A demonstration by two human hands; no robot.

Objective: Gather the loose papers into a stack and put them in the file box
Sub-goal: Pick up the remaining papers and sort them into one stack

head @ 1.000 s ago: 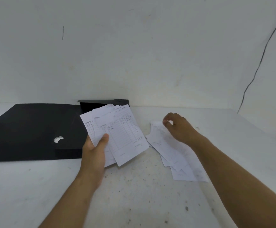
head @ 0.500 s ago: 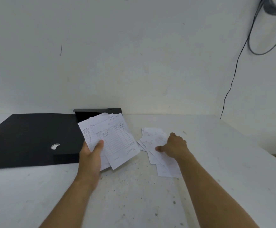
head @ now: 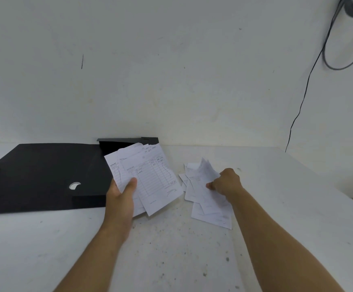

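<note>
Holding a fanned sheaf of thin lined forms in my left hand, just right of the flat matte-black file box. Right hand is pinching curled sheets off the loose papers further right.

White table, speckled w/ dark spots, set against wall. On it: flat black file box, opened out, at left; loose papers overlapping in messy pile at centre-right, well apart from box
</note>
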